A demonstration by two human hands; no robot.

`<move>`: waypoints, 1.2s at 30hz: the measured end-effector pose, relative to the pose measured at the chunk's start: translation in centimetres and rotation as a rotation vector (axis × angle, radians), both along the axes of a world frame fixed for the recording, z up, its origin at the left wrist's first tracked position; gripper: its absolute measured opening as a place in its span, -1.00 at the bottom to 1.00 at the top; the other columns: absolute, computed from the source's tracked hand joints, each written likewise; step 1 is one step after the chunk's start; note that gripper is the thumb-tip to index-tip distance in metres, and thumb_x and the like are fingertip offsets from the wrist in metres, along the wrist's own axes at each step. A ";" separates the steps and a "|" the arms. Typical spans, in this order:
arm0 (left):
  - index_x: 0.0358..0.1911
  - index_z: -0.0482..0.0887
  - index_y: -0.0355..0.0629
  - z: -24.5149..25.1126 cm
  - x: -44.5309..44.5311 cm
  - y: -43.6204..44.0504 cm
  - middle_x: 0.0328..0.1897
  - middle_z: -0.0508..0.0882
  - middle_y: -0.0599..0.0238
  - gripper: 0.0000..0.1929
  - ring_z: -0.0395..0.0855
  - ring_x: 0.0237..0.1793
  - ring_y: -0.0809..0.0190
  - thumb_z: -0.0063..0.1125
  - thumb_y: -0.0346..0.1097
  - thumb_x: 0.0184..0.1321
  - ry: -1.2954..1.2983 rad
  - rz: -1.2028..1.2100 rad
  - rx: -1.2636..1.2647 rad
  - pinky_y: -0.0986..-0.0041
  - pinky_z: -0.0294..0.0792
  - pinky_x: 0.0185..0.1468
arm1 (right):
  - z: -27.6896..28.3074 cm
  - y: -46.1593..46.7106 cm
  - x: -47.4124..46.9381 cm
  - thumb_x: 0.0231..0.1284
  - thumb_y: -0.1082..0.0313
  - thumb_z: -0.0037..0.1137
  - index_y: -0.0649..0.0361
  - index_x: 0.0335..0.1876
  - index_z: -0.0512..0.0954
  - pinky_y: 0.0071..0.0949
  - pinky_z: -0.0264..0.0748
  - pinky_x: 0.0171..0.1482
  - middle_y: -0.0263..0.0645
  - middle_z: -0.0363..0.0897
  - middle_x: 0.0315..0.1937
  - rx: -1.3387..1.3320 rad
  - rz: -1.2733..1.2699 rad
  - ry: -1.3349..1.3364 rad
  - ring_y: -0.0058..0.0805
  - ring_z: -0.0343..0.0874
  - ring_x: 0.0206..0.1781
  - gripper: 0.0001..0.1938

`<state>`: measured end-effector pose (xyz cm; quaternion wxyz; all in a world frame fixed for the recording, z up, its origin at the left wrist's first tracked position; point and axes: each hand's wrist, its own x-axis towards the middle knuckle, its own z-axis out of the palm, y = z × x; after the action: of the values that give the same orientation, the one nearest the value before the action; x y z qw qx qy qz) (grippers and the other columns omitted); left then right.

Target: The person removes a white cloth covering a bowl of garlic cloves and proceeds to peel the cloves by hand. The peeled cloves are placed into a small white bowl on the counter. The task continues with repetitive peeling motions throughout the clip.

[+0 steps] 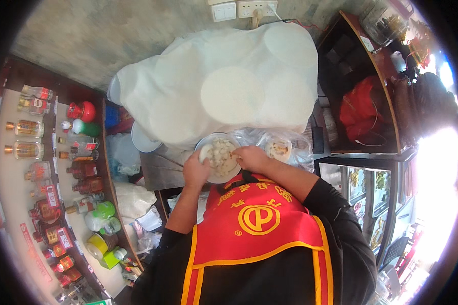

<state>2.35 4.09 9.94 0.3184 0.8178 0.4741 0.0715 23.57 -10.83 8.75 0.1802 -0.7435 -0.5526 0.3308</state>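
A white bowl [234, 173] stands before me, close to my apron. Many small pale pieces [220, 156], which look like peeled garlic cloves, lie in it. My left hand [195, 170] is at the bowl's left side, its thumb and fingers around a smooth, white, rounded thing [205, 153] that I cannot name for certain. Over the right rim reaches my right hand [250, 158], with its fingertips bent together near the pale pieces. Whether something small is pinched there is too fine to see. To its right, a small white dish [278, 148] contains brownish scraps.
A white cloth [160, 91] covers a bulky heap behind the bowl. Clear plastic sheeting [299, 146] surrounds the small dish. Shelves of bottles [28, 129] stand at left. On the right are an open wooden cabinet [385, 95] and a glass-fronted display case [366, 183].
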 end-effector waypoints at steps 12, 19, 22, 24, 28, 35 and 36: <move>0.22 0.71 -0.23 2.2 -1.0 -1.2 0.09 0.83 0.00 -0.60 0.82 0.07 0.16 0.39 -0.45 0.31 -0.315 -0.092 -0.028 0.31 0.59 0.15 | 2.9 3.3 -0.6 0.28 0.19 0.36 0.08 0.31 0.64 0.00 0.67 0.18 0.06 0.78 -0.05 0.643 0.001 0.005 0.11 0.75 0.11 -0.51; 0.09 0.75 -0.22 -0.5 0.6 -1.6 -0.06 0.82 0.04 -0.74 0.77 -0.01 0.34 0.31 -0.24 0.47 -0.613 0.172 -0.462 0.35 0.58 0.05 | 3.3 4.5 -0.8 0.18 0.08 0.46 0.20 0.03 0.69 0.09 0.64 0.04 0.11 0.77 -0.18 0.302 -0.088 0.262 0.17 0.76 -0.03 -0.58; -0.04 0.80 -0.24 -0.3 0.6 -2.2 -0.26 0.82 -0.02 -0.69 0.83 -0.17 0.26 0.31 -0.10 0.47 -0.406 0.175 -0.315 0.29 0.60 -0.07 | 3.0 3.9 -1.0 0.19 0.05 0.45 0.22 -0.06 0.68 0.11 0.65 -0.04 0.12 0.76 -0.26 0.315 -0.145 0.250 0.20 0.76 -0.12 -0.60; -0.12 0.83 -0.25 0.3 1.4 -2.8 -0.38 0.81 -0.06 -0.64 0.85 -0.29 0.11 0.34 -0.02 0.44 -0.305 0.170 -0.112 0.22 0.61 -0.16 | 2.7 3.9 -1.1 0.22 0.04 0.42 0.24 -0.09 0.67 0.12 0.66 -0.10 0.13 0.76 -0.32 0.317 -0.139 0.125 0.22 0.76 -0.19 -0.61; -0.23 0.85 -0.24 1.6 3.0 -3.6 -0.41 0.78 -0.18 -0.58 0.82 -0.34 -0.19 0.35 0.07 0.38 -0.155 0.140 0.168 0.08 0.62 -0.21 | 1.9 4.3 -1.4 0.25 0.05 0.38 0.27 -0.12 0.67 0.12 0.68 -0.19 0.21 0.73 -0.35 0.308 -0.154 -0.012 0.26 0.75 -0.26 -0.62; -0.33 0.82 -0.21 0.9 2.1 -3.3 -0.41 0.77 -0.23 -0.56 0.79 -0.32 -0.33 0.30 0.10 0.37 -0.042 0.144 0.163 -0.09 0.61 -0.16 | 0.5 3.7 0.4 0.27 0.08 0.37 0.20 0.00 0.67 0.13 0.68 -0.08 0.18 0.75 -0.28 0.156 -0.127 -0.060 0.25 0.76 -0.17 -0.63; -0.16 0.82 -0.22 0.7 1.5 -2.7 -0.28 0.80 -0.26 -0.60 0.79 -0.21 -0.35 0.24 0.04 0.42 -0.031 0.126 0.102 -0.09 0.60 -0.06 | 0.5 3.4 0.5 0.29 0.08 0.36 0.18 0.03 0.67 0.12 0.68 -0.04 0.16 0.76 -0.25 0.149 -0.124 -0.039 0.24 0.76 -0.13 -0.64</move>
<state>3.88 1.37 10.64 0.2783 0.8003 0.5154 0.1281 24.04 -7.45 9.24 0.2441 -0.7671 -0.5320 0.2625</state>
